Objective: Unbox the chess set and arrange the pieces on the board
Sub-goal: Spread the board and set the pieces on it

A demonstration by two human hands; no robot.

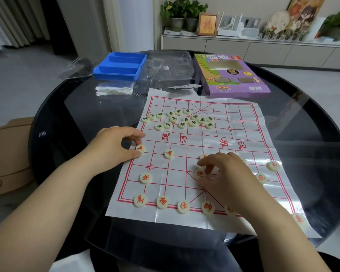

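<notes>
Pinching a red-marked piece [140, 148] at the left edge of the board [234, 114], the left hand [114, 148] is rested there; a second red piece [199, 173] is pinched by the right hand [226, 173]. Black-marked pieces [180, 118] are clustered on the far half, the box [232, 75] laid beyond.

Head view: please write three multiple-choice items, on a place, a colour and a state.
1. The blue tray stands where? A) on a shelf B) left of the purple box C) on the floor
2. The board has grid lines that are: A) green B) black C) red
3. The left hand: A) pinches a red-marked piece B) lies flat C) holds scissors

1 B: the tray sits to the box's left. 2 C: red lines on white. 3 A: thumb and finger close round it at the board's left edge.
</notes>
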